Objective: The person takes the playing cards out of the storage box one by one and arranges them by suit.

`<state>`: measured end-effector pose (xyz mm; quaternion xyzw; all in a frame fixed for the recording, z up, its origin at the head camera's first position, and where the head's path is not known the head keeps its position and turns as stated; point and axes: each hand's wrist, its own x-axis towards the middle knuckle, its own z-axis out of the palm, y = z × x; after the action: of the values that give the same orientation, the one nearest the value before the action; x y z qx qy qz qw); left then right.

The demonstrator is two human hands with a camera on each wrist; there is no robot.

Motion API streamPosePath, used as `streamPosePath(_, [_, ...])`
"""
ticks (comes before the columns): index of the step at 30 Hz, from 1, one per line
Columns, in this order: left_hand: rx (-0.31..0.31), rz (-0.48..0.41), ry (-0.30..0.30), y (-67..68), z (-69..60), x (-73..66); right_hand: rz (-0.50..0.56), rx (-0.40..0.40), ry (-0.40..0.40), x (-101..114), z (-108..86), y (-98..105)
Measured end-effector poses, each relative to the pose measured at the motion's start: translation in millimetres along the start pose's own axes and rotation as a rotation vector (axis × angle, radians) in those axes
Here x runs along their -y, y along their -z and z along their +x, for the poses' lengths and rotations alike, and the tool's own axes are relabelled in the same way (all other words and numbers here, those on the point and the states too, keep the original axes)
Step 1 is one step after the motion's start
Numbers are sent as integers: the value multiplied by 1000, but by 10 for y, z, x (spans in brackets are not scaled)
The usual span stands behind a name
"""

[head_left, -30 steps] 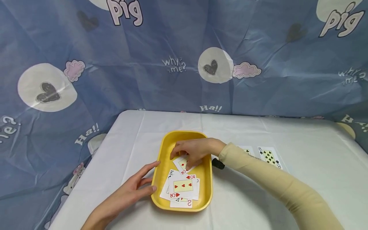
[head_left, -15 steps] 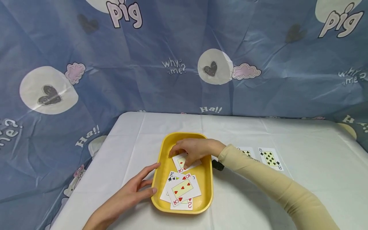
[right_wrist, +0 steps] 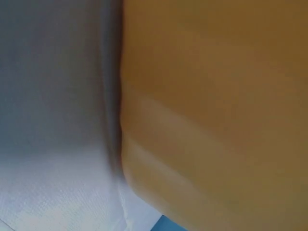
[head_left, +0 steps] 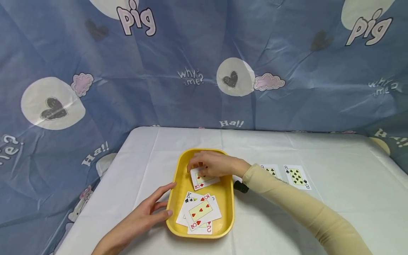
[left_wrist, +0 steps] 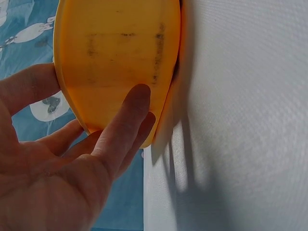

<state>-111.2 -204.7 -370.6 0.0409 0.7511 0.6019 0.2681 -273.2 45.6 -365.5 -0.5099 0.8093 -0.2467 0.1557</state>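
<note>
Head: left fingers (head_left: 163,191) extended, touching tray (head_left: 232,209) edge; right fingers (head_left: 193,163) over card (head_left: 206,181), grip unclear; pile (head_left: 200,211) across gap.

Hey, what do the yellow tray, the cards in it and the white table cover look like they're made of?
Yellow tray: probably molded plastic, with a smooth, low sheen and rounded corners.
Cards: paper or thin plastic, hard to tell; flat, smooth and crisply printed.
White table cover: likely fabric or vinyl, matte, with fold creases and fine texture.
</note>
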Motion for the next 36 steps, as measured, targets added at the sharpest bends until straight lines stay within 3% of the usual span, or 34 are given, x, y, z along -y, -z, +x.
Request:
streamPosePath(6, [-5, 3, 11, -1, 16, 8, 103, -43, -3, -25, -68, 29])
streamPosePath(23, [27, -10, -8, 18, -6, 10, 335, -299, -75, 32, -283, 93])
streamPosePath(30, [29, 9, -20, 17, -31, 11, 412, -329, -71, 81, -447, 76])
streamPosePath(36, [23, 12, -28, 16, -1, 30, 494, -372, -117, 120, -643, 79])
